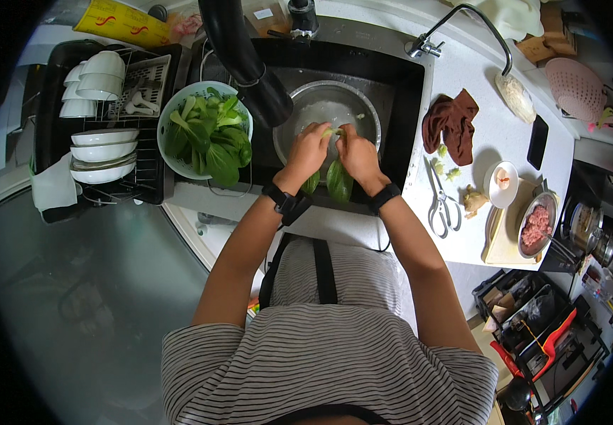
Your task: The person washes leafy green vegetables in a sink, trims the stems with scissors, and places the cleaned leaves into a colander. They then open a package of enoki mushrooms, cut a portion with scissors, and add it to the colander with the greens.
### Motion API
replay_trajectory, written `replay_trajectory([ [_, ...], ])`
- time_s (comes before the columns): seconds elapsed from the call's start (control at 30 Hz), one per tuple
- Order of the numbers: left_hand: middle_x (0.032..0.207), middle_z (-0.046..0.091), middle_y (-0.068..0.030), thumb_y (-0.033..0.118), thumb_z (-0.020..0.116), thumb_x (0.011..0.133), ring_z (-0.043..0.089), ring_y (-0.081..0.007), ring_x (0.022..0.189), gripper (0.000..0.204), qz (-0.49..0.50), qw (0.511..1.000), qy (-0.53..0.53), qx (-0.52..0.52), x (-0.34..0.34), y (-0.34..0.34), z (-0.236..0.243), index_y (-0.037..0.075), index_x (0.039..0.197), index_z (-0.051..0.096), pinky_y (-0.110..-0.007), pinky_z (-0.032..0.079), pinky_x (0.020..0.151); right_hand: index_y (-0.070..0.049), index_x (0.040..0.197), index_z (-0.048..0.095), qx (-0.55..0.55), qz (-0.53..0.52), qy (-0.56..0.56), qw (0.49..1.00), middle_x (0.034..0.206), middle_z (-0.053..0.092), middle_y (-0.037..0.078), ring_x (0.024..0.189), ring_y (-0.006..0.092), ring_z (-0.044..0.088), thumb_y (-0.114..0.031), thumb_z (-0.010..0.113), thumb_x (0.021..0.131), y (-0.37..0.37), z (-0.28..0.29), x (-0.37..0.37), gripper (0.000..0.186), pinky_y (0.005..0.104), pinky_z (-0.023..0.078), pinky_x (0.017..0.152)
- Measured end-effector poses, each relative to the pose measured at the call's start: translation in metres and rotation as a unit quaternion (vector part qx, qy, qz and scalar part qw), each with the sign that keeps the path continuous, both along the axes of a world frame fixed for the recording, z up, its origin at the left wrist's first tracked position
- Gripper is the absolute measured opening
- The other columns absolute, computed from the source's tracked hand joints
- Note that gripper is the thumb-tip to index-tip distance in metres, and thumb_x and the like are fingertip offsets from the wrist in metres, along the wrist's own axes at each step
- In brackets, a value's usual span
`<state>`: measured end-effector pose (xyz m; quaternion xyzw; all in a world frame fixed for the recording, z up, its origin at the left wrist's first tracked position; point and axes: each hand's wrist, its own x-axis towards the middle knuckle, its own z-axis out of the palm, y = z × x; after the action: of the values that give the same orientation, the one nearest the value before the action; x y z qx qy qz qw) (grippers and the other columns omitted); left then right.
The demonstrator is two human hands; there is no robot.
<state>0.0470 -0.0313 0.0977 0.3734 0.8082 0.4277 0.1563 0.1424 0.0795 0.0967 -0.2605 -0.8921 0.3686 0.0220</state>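
Over a round metal basin (374, 122) in the dark sink, both my hands hold a green leafy vegetable that looks like bok choy (340, 182). My left hand (310, 150) is closed around its pale stem end. Close beside it, my right hand (357, 157) has its fingers pinched on the stems. Dark green leaves hang down below both hands, toward me. Water and small pale bits show in the basin. To the left, a pale colander (167, 160) is heaped with more leafy greens (214, 138). The fingers partly hide the stems.
A black faucet (246, 67) reaches over the sink. Left stands a dish rack with white bowls (101, 76). On the right counter lie scissors (442, 202), a brown cloth (452, 127), ginger (474, 200), a small white bowl (492, 193) and a bowl of minced meat (536, 227).
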Motion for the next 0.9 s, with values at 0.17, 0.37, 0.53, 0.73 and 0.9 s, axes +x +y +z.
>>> replay_trajectory([
  [0.17,0.071,0.058,-0.0035,0.022,0.053,0.091,0.048,-0.0055,0.053,0.025,0.176,0.845,-0.488,0.133,-0.020,-0.013,0.001,-0.001,0.096,0.062,-0.022,0.038,0.043,0.002,0.105,0.050,-0.431,-0.182,0.058,0.882,0.086,0.065,0.012,0.079,0.0184,0.063,-0.017,0.039,0.093,0.023,-0.015,-0.001,0.025,0.0269,0.051,0.067],
  [0.37,0.085,0.062,-0.0068,0.028,0.051,0.092,0.058,-0.0125,0.071,0.034,0.129,0.824,-0.538,0.126,-0.022,-0.014,0.020,-0.001,0.109,0.058,-0.025,0.047,0.063,-0.002,0.102,0.051,-0.660,-0.128,0.207,0.711,0.102,0.060,0.016,0.095,0.0240,0.060,-0.007,0.036,0.088,0.039,0.011,0.010,0.021,0.0355,0.050,0.082],
  [0.53,0.089,0.061,-0.0070,0.026,0.050,0.092,0.056,-0.0119,0.075,0.033,0.089,0.786,-0.594,0.145,-0.023,-0.022,0.046,0.001,0.113,0.056,-0.025,0.043,0.063,-0.001,0.089,0.053,-0.679,-0.121,0.283,0.667,0.101,0.058,0.017,0.101,0.0305,0.056,0.004,0.041,0.075,0.048,0.031,0.020,0.020,0.0424,0.047,0.088],
  [0.73,0.089,0.060,-0.0094,0.020,0.048,0.092,0.056,-0.0150,0.075,0.030,0.122,0.808,-0.542,0.197,-0.040,-0.050,0.073,0.000,0.113,0.053,-0.028,0.045,0.065,-0.003,0.080,0.053,-0.641,-0.095,0.341,0.681,0.108,0.055,0.018,0.108,0.0320,0.052,0.007,0.043,0.077,0.064,0.053,0.042,0.014,0.0429,0.045,0.092],
  [0.9,0.098,0.057,-0.0166,0.012,0.039,0.094,0.059,-0.0233,0.080,0.034,0.185,0.830,-0.461,0.256,-0.068,-0.084,0.104,-0.005,0.123,0.042,-0.034,0.049,0.076,-0.005,0.071,0.054,-0.592,-0.083,0.339,0.726,0.112,0.055,0.017,0.117,0.0332,0.047,0.013,0.043,0.076,0.067,0.073,0.060,0.021,0.0429,0.042,0.097],
])
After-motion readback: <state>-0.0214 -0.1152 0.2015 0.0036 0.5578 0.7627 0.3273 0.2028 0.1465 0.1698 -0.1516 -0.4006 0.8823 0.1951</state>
